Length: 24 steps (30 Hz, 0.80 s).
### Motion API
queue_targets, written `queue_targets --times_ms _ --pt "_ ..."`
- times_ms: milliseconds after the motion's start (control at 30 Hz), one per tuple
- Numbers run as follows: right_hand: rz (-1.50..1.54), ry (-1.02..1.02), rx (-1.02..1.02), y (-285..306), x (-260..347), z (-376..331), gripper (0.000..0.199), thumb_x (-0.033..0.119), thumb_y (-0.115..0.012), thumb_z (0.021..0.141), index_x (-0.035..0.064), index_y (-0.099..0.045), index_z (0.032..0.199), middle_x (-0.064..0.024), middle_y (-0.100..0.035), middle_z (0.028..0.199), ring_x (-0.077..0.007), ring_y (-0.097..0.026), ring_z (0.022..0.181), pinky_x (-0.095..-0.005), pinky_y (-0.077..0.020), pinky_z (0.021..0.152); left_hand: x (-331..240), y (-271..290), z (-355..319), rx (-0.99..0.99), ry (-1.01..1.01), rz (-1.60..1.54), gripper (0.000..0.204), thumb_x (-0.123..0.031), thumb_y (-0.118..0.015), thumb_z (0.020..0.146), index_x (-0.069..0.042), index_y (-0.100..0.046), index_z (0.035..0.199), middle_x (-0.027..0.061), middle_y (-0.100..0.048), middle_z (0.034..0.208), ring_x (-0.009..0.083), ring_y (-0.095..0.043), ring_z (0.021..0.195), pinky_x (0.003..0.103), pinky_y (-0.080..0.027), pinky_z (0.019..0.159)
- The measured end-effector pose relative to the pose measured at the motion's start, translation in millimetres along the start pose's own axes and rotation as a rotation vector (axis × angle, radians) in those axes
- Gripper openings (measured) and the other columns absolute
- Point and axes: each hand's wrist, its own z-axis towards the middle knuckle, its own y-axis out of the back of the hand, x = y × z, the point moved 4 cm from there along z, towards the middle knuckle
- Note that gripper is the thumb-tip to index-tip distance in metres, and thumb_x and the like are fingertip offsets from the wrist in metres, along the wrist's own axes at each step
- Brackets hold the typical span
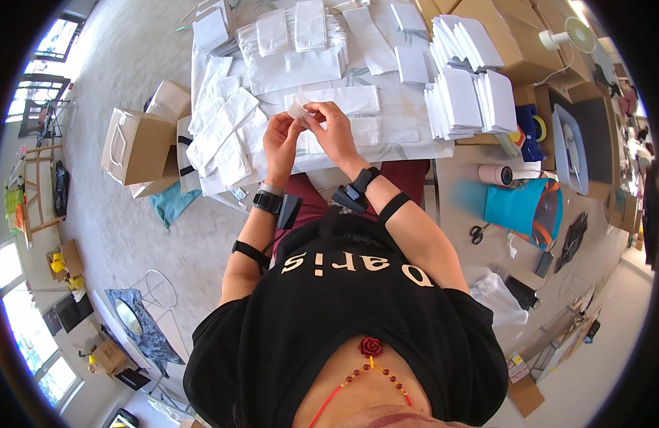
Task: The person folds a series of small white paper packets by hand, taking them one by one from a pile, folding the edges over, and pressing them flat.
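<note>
Across the cloth-covered worktop (408, 149), white folded stacks (461, 103) stand at the right, and long flat white packets (226, 132) lie loose at the left. Above its near side, the left hand (279, 146) and right hand (334, 135) meet, fingers (318, 108) pinched on a small translucent whitish piece (298, 109) between them.

I can't make out what the small pale piece (298, 110) is, as fingers of the left hand (280, 140) and right hand (333, 133) partly cover it. The dark red trousers (408, 176) vanish under the tablecloth (415, 150), whose far end is cut off above; distant clutter (629, 146) at right blurs.
</note>
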Motion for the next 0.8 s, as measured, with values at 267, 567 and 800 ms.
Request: queue_targets --times_ms 267,567,800 --pt "0.017 -0.005 0.018 0.8 14.2 -2.6 0.014 0.008 -0.072 0.094 -0.0001 -0.068 0.106 -0.0112 -0.068 0.103 -0.021 -0.072 0.085 -0.0341 -0.0564 0.078 -3.8 4.8 -3.2 -0.032 -0.016 -0.017 0.014 -0.005 -0.065 0.102 0.006 -0.064 0.111 0.0094 -0.073 0.102 0.013 -0.071 0.092 0.028 -0.06 0.086" --pt "-0.048 0.052 0.057 7.5 23.2 -4.9 0.015 0.009 -0.072 0.095 -0.0004 -0.068 0.106 -0.0127 -0.069 0.103 -0.0239 -0.073 0.088 -0.0347 -0.0573 0.079 -9.5 1.8 -5.5 -0.044 -0.03 0.192 0.016 -0.008 -0.067 0.102 0.006 -0.067 0.11 0.0064 -0.074 0.098 0.0097 -0.07 0.09 0.025 -0.058 0.082" --pt "-0.116 0.109 0.034 13.2 23.2 -7.3 0.016 0.01 -0.07 0.094 -0.0004 -0.068 0.105 -0.0162 -0.07 0.101 -0.0308 -0.073 0.087 -0.0385 -0.0591 0.076 -28.5 -12.0 -8.1 -0.058 -0.17 0.55 0.013 -0.007 -0.069 0.098 0.003 -0.071 0.106 0.0104 -0.077 0.092 0.0135 -0.074 0.087 0.029 -0.059 0.08"
